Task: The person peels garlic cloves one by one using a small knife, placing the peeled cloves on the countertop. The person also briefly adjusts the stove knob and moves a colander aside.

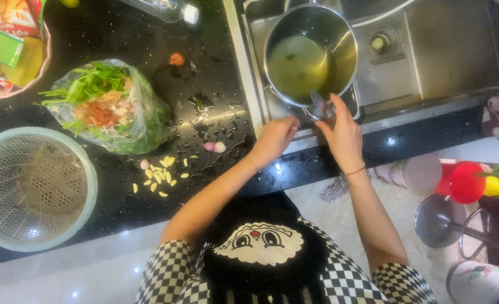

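Steel pot (311,53) sits in the sink (429,62), tilted a little toward the person, its round mouth wide to the camera and a pale, cloudy greenish liquid pooled in the bottom. It lies straight ahead of both hands, just beyond the sink's near rim, so the reach from either is short and forward. The right hand (344,135) is the nearer: its fingers are curled together around something small and shiny, glassy or metallic, held right at the pot's near lip; what that item is I cannot tell, as it is blurred. The left hand (274,138) rests beside it on the sink's front edge, fingers loosely bent and closed down, apparently empty, just short of the pot's wall.

Left of the sink, on the black speckled table (204,34), wet with droplets, lie two small peeled shallots (215,147) and a scatter of pale yellow garlic slices (159,177). Further left sits a clear plastic bag of greens (111,107) with some orange shreds among the leaves, and near the table's front edge a pale green colander (32,188), upright. A clear bottle (165,8) lies on its side at the back.
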